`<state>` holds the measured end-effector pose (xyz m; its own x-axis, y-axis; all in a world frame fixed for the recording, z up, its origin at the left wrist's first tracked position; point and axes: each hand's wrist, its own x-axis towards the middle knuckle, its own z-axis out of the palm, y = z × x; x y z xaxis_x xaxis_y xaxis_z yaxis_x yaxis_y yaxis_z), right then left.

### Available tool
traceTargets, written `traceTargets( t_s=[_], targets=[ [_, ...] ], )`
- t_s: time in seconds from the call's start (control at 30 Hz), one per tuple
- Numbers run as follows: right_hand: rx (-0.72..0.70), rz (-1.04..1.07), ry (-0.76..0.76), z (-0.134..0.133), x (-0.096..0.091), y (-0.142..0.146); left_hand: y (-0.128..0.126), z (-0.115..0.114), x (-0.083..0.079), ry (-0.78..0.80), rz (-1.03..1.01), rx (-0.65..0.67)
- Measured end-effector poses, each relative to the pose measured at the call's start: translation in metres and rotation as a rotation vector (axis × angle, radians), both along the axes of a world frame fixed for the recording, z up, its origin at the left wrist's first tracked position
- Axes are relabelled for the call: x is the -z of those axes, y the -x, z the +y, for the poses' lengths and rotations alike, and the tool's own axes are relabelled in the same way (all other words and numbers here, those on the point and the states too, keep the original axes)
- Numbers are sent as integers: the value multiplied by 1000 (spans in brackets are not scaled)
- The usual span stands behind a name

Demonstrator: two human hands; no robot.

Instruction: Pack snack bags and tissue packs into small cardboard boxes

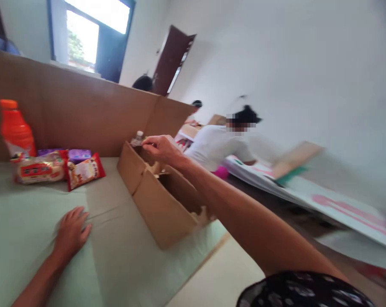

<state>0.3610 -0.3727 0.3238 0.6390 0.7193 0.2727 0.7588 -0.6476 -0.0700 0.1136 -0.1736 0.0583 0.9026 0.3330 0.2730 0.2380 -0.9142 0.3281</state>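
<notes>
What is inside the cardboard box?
Brown inner walls show. A clear bottle is at its far end, inside or behind unclear. Side wall and right arm cover the bottom.

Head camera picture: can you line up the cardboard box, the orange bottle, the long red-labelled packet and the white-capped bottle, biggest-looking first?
1. cardboard box
2. orange bottle and long red-labelled packet: too alike to rank
3. white-capped bottle, partly hidden
</notes>
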Motion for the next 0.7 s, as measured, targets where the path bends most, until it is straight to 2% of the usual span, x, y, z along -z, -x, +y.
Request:
traceTargets(
  t_s=[0.07, 0.17, 0.23, 0.3, 0.37, 0.47, 0.57, 0.7],
  targets=[
    [108, 21, -34, -59, -4, -8, -4, 5, -2, -23, -17, 2],
    [241, 89, -53, -140, 8, -20, -9, 12, -3, -57, -29, 9],
    [290, 148, -45, -180, 23, -26, -10, 17, -2, -87, -32, 13],
    [293, 208, -20, -206, 40, -30, -11, 22, 1, -117, -36, 16],
    [250, 243, 12, -219, 53, -32, -11, 28, 4, -134, -30, 13],
    [137, 250, 66, -219, 63, -33, -12, 37, 6, -137, -11, 1],
    [57, 260, 152, -212, 64, -36, -12, 44, 7, -143, -18, 5],
    [52, 256, 246, -212, 57, -39, -13, 52, 9, -152, -34, 31]
  ],
)
